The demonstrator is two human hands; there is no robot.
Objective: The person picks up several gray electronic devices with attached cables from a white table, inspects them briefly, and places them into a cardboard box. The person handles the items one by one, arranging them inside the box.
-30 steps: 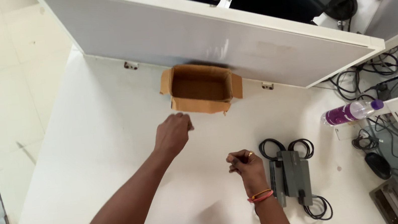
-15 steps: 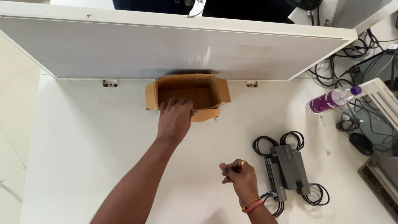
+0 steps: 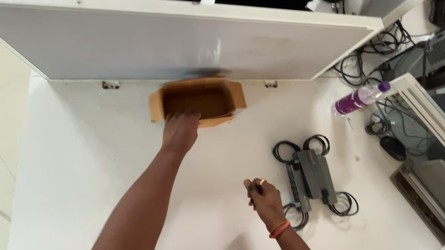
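Since a second ago our left hand (image 3: 181,131) has slid up to 12 o'clock, and its curled fingers now rest on the near rim of the open cardboard box (image 3: 197,102) by the divider. Can't tell if they're actually gripping it. Right hand (image 3: 264,194) stays loosely fisted, beside the grey power adapters (image 3: 311,176) at 3 o'clock.

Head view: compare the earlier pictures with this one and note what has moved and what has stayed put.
The left hand has reached forward from the bare desk to the near edge of the open cardboard box. The right hand stays closed beside the grey power adapters. Box, adapters and purple bottle have not moved.
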